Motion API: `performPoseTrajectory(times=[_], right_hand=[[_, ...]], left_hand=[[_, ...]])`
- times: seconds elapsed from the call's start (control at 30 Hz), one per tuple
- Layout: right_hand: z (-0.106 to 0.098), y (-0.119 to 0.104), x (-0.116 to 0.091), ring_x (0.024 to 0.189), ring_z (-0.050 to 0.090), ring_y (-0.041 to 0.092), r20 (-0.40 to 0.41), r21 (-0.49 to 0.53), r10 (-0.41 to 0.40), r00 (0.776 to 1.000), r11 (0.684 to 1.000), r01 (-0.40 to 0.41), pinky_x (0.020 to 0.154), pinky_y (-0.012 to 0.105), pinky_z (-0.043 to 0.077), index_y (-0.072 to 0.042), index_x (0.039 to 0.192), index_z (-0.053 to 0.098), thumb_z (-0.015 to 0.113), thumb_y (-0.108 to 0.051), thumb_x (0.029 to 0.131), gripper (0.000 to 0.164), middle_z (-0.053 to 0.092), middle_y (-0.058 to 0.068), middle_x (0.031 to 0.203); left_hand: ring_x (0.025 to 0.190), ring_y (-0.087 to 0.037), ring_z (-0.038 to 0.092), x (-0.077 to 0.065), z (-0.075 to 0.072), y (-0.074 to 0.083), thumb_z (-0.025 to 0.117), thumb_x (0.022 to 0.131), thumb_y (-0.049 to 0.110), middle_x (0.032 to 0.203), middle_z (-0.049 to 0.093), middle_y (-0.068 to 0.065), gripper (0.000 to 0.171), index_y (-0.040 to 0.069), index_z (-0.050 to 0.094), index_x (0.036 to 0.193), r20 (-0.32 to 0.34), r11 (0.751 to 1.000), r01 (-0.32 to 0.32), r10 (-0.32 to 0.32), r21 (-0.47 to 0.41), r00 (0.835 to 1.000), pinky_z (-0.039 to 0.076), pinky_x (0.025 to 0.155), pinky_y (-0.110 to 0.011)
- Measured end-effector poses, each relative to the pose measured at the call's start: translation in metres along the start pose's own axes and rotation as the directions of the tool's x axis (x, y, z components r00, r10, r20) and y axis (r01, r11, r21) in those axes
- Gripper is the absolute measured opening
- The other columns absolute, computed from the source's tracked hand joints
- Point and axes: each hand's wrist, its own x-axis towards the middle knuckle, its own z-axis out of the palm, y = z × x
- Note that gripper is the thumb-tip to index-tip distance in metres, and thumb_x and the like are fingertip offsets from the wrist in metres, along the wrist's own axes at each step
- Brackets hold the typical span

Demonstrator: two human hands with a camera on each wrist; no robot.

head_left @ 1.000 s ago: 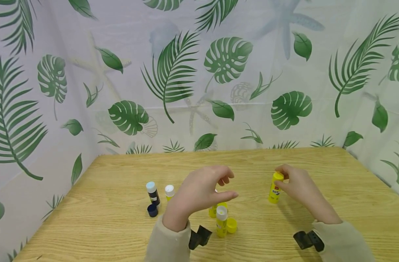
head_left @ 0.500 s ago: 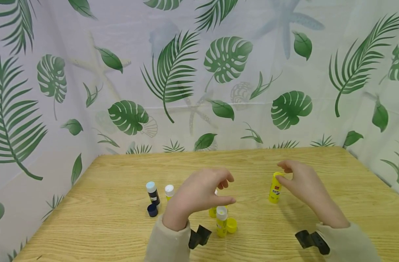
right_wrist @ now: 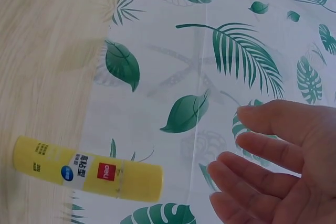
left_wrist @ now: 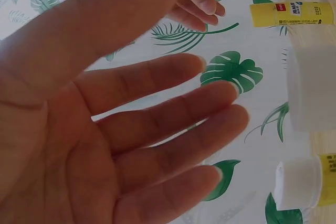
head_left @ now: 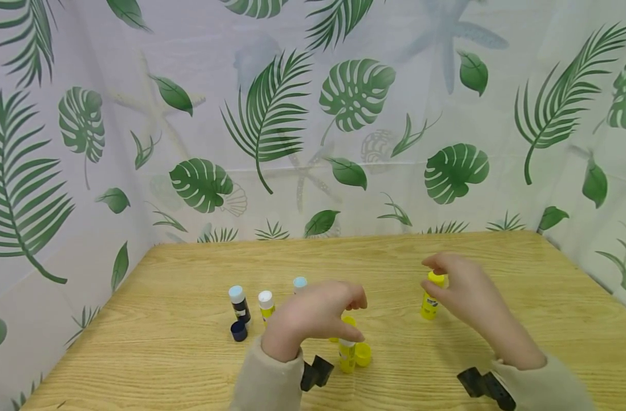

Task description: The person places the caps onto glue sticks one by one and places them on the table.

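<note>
A capped yellow glue stick (head_left: 428, 308) stands upright on the right of the table. My right hand (head_left: 464, 291) hovers by its top with fingers and thumb parted; the right wrist view shows a gap between fingertips and glue stick (right_wrist: 89, 169). Left of it, my left hand (head_left: 313, 314) hangs over the middle group, fingers spread and palm bare in the left wrist view. Below that hand stands an uncapped yellow glue stick (head_left: 347, 357) beside a yellow cap (head_left: 363, 354). A pale blue top (head_left: 299, 282) shows behind the hand, its body hidden.
On the left stand a dark uncapped glue stick (head_left: 242, 311) with its navy cap (head_left: 238, 330) in front, and a white-topped yellow glue stick (head_left: 266, 302), partly covered by the left hand. A leaf-print curtain (head_left: 292, 142) encloses the wooden table (head_left: 189, 365).
My right hand has let go of the capped glue stick's top, drawn away right, then shifted slightly back left. My left hand has lowered a little, uncovering the pale blue top behind it.
</note>
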Motion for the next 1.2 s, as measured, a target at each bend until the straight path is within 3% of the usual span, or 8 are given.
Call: performPoseTrajectory(times=[0.17,0.47,0.67,0.93,1.2], right_hand=[[0.004,-0.006,-0.002,0.09,0.056,0.034,0.002,0.002,-0.016,1.0,1.0,0.016,0.071,0.046,0.046,0.004,0.105,0.058,0.066,-0.01,0.077,0.033,0.059,0.02,0.101],[0.013,-0.012,-0.003,0.084,0.057,0.029,0.021,0.002,-0.07,0.997,0.998,0.07,0.067,0.042,0.047,0.002,0.1,0.06,0.068,-0.01,0.075,0.029,0.061,0.015,0.096],[0.019,-0.014,-0.003,0.082,0.058,0.027,0.021,0.003,-0.113,0.993,0.994,0.113,0.064,0.039,0.048,0.0,0.098,0.061,0.069,-0.009,0.074,0.027,0.061,0.013,0.094],[0.024,-0.014,-0.003,0.081,0.058,0.027,0.052,0.005,-0.109,0.993,0.994,0.109,0.063,0.037,0.048,0.0,0.098,0.06,0.069,-0.008,0.074,0.027,0.061,0.012,0.093],[0.027,-0.013,-0.003,0.081,0.059,0.026,0.07,0.004,-0.097,0.993,0.995,0.097,0.063,0.038,0.048,0.0,0.098,0.06,0.068,-0.009,0.074,0.027,0.061,0.01,0.093]], left_hand=[[0.085,-0.007,0.054,0.002,0.004,0.002,0.072,0.073,0.019,0.098,0.059,0.003,0.034,0.009,0.059,0.103,0.061,0.999,0.034,-0.034,-0.004,0.998,0.042,0.071,-0.019],[0.069,-0.006,0.05,0.01,0.012,0.003,0.071,0.072,0.011,0.089,0.058,0.003,0.03,0.008,0.06,0.1,0.147,0.997,0.081,-0.081,0.005,0.986,0.042,0.062,-0.02],[0.068,-0.005,0.049,0.014,0.017,0.004,0.072,0.072,0.011,0.087,0.057,0.004,0.03,0.01,0.06,0.1,0.164,0.994,0.097,-0.104,0.05,0.981,0.042,0.06,-0.019],[0.062,-0.008,0.048,0.019,0.026,0.007,0.075,0.07,0.012,0.077,0.056,0.005,0.033,0.01,0.061,0.1,0.179,0.977,0.17,-0.192,0.132,0.965,0.041,0.054,-0.022],[0.063,-0.01,0.049,0.021,0.031,0.008,0.073,0.071,0.007,0.092,0.059,0.004,0.032,0.012,0.061,0.1,0.207,0.963,0.246,-0.265,0.113,0.942,0.042,0.054,-0.025]])
